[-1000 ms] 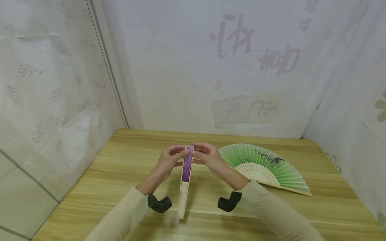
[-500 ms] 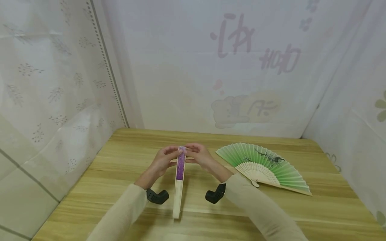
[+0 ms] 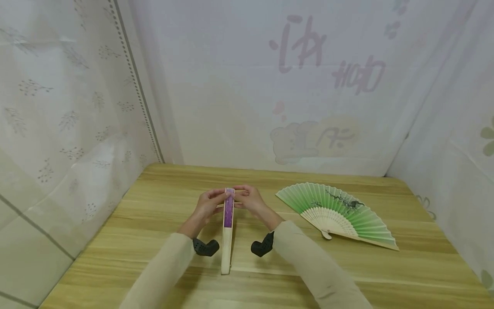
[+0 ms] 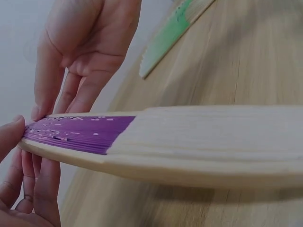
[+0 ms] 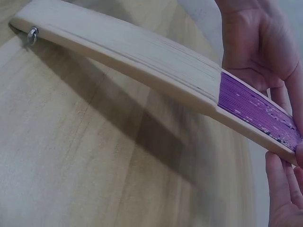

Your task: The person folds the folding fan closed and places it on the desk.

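Between my hands is a folded fan point(image 3: 228, 240) with pale wooden ribs and purple pleats, held edge-up over the table. My left hand point(image 3: 207, 207) pinches its far, purple end from the left. From the right, my right hand point(image 3: 250, 201) pinches that same end, thumb on the pleats and fingers along the side. In the left wrist view, the purple pleats point(image 4: 85, 132) lie pressed together between the two outer ribs. A small metal ring point(image 5: 32, 35) shows at the fan's near end in the right wrist view, where a shadow falls below the fan.
An unfolded green fan point(image 3: 370, 219) with a dark branch print lies on the wooden table point(image 3: 162, 189) to the right. Pale patterned cloth point(image 3: 216, 86) hangs behind the table and at both sides. A dark wrist camera point(image 3: 206, 247) sits at each cuff.
Both hands and the folded fan have shifted left, and the right forearm has drawn in toward the middle. The fan now points straighter forward. The green fan has stayed put.
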Demonstrator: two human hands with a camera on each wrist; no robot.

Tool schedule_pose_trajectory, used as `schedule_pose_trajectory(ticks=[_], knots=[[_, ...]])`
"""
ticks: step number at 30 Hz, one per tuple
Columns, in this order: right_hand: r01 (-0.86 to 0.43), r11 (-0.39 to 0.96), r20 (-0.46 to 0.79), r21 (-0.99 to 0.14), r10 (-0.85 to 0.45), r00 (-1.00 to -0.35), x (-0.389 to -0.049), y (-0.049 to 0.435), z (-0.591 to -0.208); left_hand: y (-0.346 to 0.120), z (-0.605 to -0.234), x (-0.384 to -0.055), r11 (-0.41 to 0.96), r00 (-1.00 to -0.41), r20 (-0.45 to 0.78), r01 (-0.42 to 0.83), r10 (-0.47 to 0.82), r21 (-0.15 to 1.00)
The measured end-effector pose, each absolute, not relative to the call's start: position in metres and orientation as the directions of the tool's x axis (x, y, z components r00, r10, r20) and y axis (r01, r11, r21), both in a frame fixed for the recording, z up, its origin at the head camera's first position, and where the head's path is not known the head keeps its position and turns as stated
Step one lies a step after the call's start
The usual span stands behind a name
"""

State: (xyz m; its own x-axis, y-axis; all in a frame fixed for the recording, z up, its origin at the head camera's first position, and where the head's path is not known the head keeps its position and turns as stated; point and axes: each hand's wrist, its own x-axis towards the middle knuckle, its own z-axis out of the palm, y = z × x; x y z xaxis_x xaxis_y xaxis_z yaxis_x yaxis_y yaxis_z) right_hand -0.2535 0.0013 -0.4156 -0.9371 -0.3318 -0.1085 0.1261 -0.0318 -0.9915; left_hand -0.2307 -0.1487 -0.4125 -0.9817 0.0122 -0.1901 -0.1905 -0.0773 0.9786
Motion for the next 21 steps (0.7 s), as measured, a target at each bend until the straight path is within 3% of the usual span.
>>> schedule_pose_trajectory(ticks=[21], knots=[[0.204, 0.055, -0.211, -0.977, -0.252, -0.944, -0.264, -0.009, -0.441, -0.153, -0.440, -0.248, -0.008, -0.972, -0.225, -0.225, -0.068, 0.974]])
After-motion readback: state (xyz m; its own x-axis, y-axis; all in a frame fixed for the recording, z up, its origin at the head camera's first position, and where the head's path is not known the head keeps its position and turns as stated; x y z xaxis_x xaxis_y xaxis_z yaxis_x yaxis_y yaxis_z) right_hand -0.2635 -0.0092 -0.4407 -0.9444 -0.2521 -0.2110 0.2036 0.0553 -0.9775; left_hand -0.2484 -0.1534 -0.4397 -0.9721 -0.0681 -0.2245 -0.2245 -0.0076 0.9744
